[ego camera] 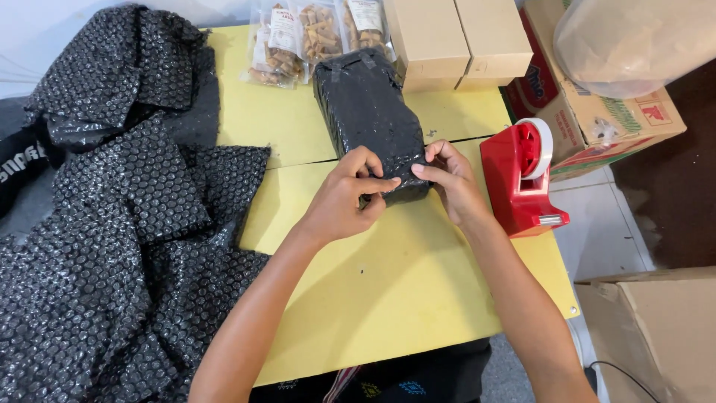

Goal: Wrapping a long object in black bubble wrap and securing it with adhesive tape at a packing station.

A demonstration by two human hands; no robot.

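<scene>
Head view: both hands [395, 186] pinch black-wrapped parcel [369, 112] end

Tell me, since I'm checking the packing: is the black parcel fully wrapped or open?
Wrapped: black bubble wrap covers every visible side of the black parcel. Left hand and right hand press its near end.

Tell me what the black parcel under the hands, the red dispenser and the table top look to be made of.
Black parcel: glossy black bubble wrap, judging by the small raised domes catching light; contents hidden. Red tape dispenser: likely moulded plastic, smooth with a soft sheen. Table top: matte yellow sheet, perhaps laminate or painted board; a seam crosses it.
</scene>
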